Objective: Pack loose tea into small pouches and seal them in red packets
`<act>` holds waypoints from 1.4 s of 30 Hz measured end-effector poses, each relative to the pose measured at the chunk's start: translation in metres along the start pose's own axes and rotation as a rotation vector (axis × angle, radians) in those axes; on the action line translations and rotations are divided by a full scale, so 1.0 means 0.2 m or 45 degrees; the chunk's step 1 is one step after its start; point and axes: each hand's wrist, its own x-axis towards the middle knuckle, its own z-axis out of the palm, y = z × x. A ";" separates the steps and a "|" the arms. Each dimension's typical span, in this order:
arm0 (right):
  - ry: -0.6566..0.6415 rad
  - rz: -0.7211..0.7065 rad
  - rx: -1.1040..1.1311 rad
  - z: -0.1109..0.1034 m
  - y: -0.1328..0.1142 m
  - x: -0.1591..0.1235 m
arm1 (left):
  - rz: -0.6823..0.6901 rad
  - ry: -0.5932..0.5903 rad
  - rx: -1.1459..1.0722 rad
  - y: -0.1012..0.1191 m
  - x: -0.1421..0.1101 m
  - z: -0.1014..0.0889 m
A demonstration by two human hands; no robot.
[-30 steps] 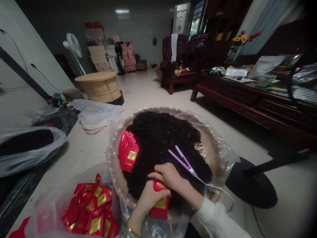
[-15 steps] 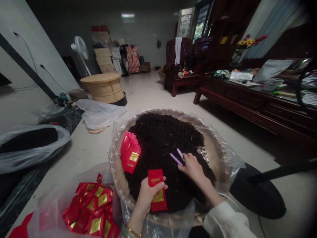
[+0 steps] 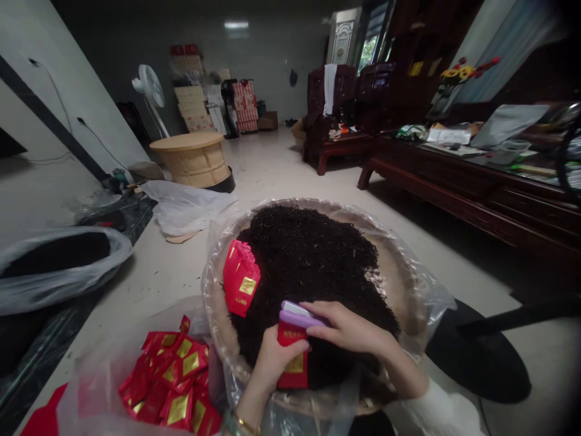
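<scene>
My left hand (image 3: 278, 357) pinches an upright red packet (image 3: 293, 380) with a gold label, thumb across its front. In my right hand (image 3: 347, 327) is a purple and white handheld bag sealer (image 3: 297, 316), which lies across the packet's top edge. The fingers partly hide the sealer and the packet's upper part. Both hands are over a round woven basket (image 3: 406, 284) lined with clear plastic. Dark loose tea leaves (image 3: 313, 248) are heaped inside it. A fanned stack of flat red packets (image 3: 241, 280) rests on the leaves at the basket's left side.
A clear plastic bag of filled red packets (image 3: 170, 375) stands at lower left. Behind it is another bag of dark leaves (image 3: 59, 254). A black round stand base (image 3: 481, 357) sits right of the basket; a wooden table (image 3: 454, 181) runs along the right.
My right hand has moved left and toward me, bringing the sealer from above the leaves onto the packet's top. The sealer's jaws, spread before, have come together there. My left hand keeps its hold.
</scene>
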 end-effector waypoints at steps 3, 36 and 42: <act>-0.072 -0.025 -0.045 0.00 -0.06 0.03 | -0.031 0.021 0.063 -0.03 0.00 -0.01; 0.036 0.118 -0.159 0.06 -0.07 0.05 | -0.042 0.027 -0.129 0.10 -0.05 0.03; 0.017 0.192 -0.148 0.03 -0.06 0.02 | -0.047 -0.011 -0.040 0.08 -0.07 0.02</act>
